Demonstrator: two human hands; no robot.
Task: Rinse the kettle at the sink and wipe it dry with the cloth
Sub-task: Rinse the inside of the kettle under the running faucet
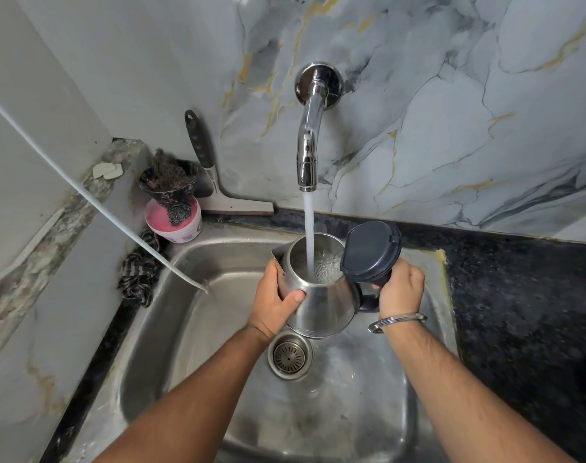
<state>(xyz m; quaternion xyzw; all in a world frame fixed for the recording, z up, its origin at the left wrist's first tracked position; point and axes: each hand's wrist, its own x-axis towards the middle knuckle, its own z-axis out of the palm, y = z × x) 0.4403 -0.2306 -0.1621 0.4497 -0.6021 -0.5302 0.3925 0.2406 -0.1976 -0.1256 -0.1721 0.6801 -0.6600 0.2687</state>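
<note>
So the kettle (pixel 318 305) is a shiny stainless steel one, held up over the sink (pixel 218 262) right above the drain (pixel 289 355). Its dark lid (pixel 371 250) is flipped open and the tap (pixel 310 145) is running straight into the mouth (you can see water churning inside). Left hand (pixel 278 300) is wrapped around the steel body by the spout, thumb pressed on the side. Right hand (pixel 400 287) is curled tight around the black handle. A striped cloth (pixel 139 270) sits bunched at the sink's left edge.
</note>
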